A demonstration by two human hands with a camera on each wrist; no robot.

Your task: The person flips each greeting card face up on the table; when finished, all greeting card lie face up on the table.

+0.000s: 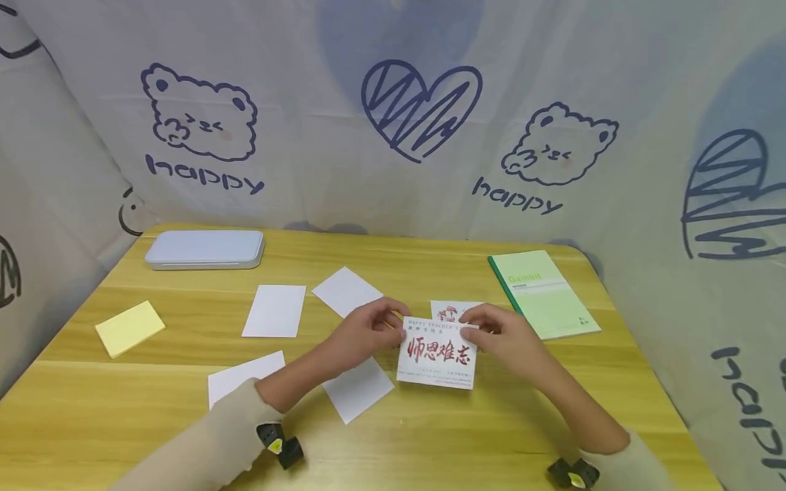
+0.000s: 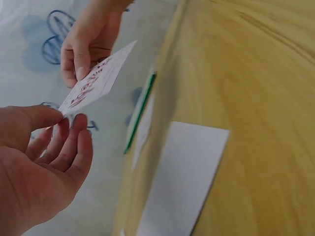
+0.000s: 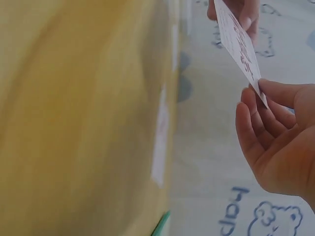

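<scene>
Both hands hold up one white card (image 1: 437, 353) printed with large red characters and small text lines. My left hand (image 1: 367, 334) pinches its left edge between thumb and fingers; my right hand (image 1: 505, 337) pinches the upper right edge. In the left wrist view the card (image 2: 98, 83) is raised above the table and tilted, spanning the two hands. The right wrist view shows the right thumb on the printed face of the card (image 3: 241, 49), with fingers behind. Partly hidden behind it, a second card (image 1: 454, 308) with a small red drawing lies on the table.
Several blank white cards (image 1: 274, 311) lie left of and below the left hand. A yellow sticky-note pad (image 1: 130, 329) is at the far left, a pale pencil case (image 1: 205, 249) at the back left. A green notebook (image 1: 543, 293) lies right. A printed curtain (image 1: 307, 136) hangs behind the table.
</scene>
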